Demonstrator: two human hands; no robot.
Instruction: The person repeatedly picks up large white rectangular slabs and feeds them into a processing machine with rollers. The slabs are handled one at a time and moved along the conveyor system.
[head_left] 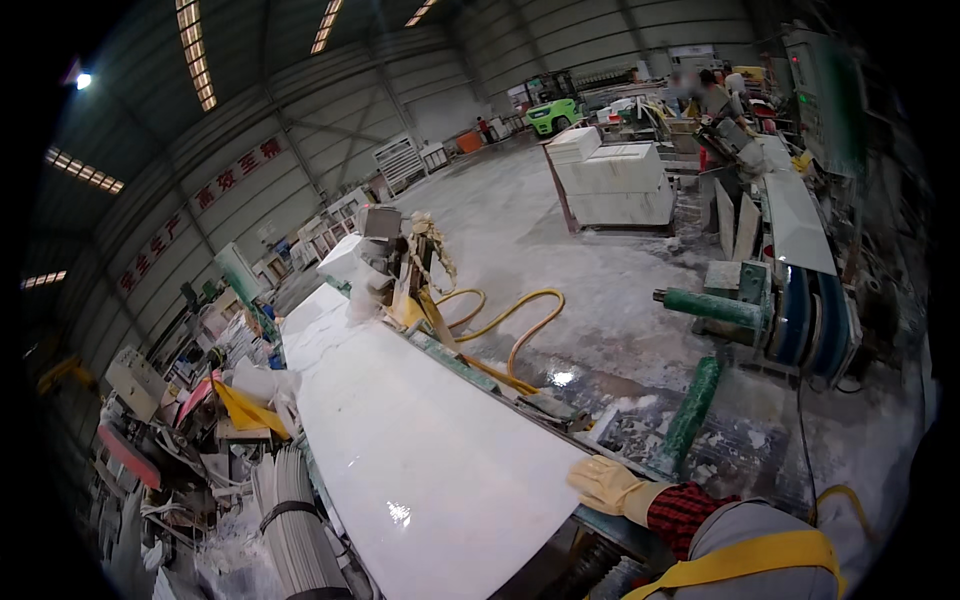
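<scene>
The broad top of the white slab point(440, 430) is bare, leaving the right hand point(608, 487), at its near right edge, a free path across and toward the far end. There, a dusty machine point(380, 255) blocks the right side, and a yellow hose point(520, 340) loops over the floor point(490, 235) below it. A bundle of pale strips point(290, 515) and a yellow sheet point(246, 408) crowd the left edge. Just beyond the hand, a green roller point(692, 412) limits passage rightward; open floor lies between slab and stacked blocks point(618, 188).
</scene>
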